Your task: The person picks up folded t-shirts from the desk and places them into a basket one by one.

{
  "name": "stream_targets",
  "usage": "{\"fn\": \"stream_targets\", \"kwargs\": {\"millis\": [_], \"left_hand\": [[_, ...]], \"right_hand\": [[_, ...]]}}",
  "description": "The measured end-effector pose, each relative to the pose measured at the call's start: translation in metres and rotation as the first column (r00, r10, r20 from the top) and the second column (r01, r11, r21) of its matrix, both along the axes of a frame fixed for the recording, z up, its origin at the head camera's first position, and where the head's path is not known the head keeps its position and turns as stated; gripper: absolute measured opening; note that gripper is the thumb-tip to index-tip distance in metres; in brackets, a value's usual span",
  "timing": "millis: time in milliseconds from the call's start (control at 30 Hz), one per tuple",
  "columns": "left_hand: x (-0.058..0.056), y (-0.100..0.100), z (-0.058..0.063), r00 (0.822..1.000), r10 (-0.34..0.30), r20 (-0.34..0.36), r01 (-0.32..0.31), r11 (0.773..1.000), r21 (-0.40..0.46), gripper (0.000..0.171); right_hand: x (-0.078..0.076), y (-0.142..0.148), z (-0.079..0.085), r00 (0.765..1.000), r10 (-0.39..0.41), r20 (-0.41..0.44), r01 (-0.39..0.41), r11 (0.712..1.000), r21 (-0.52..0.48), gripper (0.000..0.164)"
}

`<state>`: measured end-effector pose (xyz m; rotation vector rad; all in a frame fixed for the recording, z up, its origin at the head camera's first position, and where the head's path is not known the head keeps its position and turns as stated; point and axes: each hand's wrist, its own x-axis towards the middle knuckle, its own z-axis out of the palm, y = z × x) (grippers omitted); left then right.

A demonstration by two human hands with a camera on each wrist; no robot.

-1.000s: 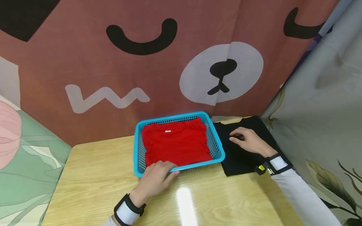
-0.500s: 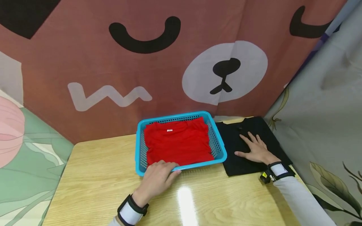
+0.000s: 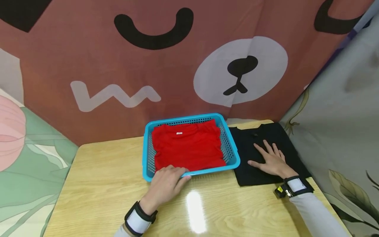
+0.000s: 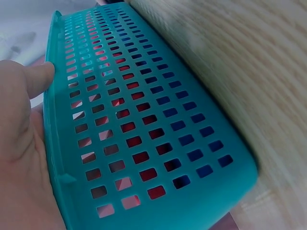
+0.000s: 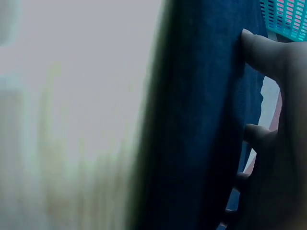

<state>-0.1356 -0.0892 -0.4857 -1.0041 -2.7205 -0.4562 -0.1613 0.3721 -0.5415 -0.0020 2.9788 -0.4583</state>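
Observation:
A blue plastic basket point(image 3: 146, 148) with perforated walls stands on the table, and a folded red shirt point(image 3: 189, 146) with a small white neck label lies in it. My left hand point(image 3: 167, 184) grips the basket's near rim, its thumb outside the wall point(image 4: 144, 105) and its fingers over the rim. To the right of the basket, a folded black shirt point(image 3: 247, 176) lies flat. My right hand point(image 3: 272, 161) rests on it with the fingers spread. The right wrist view shows the thumb point(image 5: 264, 55) against the dark cloth point(image 5: 201, 115).
The wooden table point(image 3: 106, 184) extends to the left and in front of the basket. Behind it hangs a brown curtain point(image 3: 133, 72) with a bear print, close to the basket's far side. A grey patterned curtain point(image 3: 334, 131) borders the right edge.
My right hand has gone from bent fingers near the black shirt's neckline to spread fingers lower and farther right on the cloth. My left hand keeps its grip on the rim.

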Motion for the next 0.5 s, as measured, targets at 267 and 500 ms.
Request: {"fn": "stream_targets", "kwargs": {"millis": [267,500], "left_hand": [[0.0,0.003,0.002,1.0,0.004,-0.024,-0.004,1.0,0.019,0.023],[0.0,0.001,0.001,1.0,0.008,-0.022,-0.007,1.0,0.022,0.024]], "right_hand": [[0.013,-0.003,0.002,1.0,-0.026,-0.01,0.026,0.999,0.037,0.099],[0.025,-0.009,0.001,0.999,-0.044,-0.011,0.045,0.997,0.057,0.101]]}}
